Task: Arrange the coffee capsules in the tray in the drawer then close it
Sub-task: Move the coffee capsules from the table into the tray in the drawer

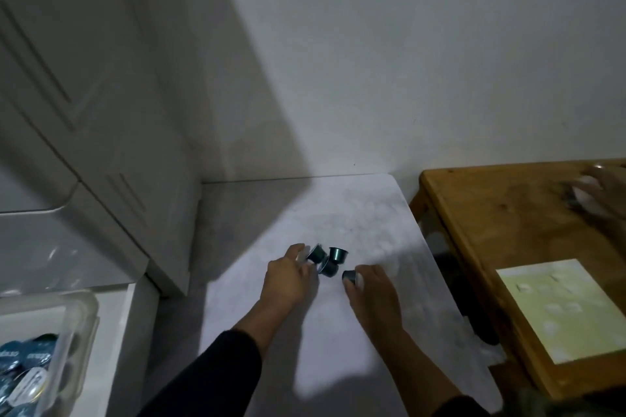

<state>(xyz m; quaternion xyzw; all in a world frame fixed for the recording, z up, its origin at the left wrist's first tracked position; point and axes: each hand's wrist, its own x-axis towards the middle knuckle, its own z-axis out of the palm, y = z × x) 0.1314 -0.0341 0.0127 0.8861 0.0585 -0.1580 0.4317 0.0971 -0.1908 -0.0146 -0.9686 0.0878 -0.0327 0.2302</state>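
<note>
On the counter (355, 213), left hand (288, 281) and right hand (372, 291) pinch capsules (333, 259).

white counter (355, 213): pale, lit at centre, shadowed on left part | behind counter: plain white wall (406, 61) | left of counter: tall white panelled cabinet (84, 95) | right of counter: wooden table (508, 230), just beside

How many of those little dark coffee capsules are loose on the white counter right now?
4. One at the left hand fingertips, one upright behind, one in the middle, one by the right hand. More lie in the tray, partly out of view.
</note>
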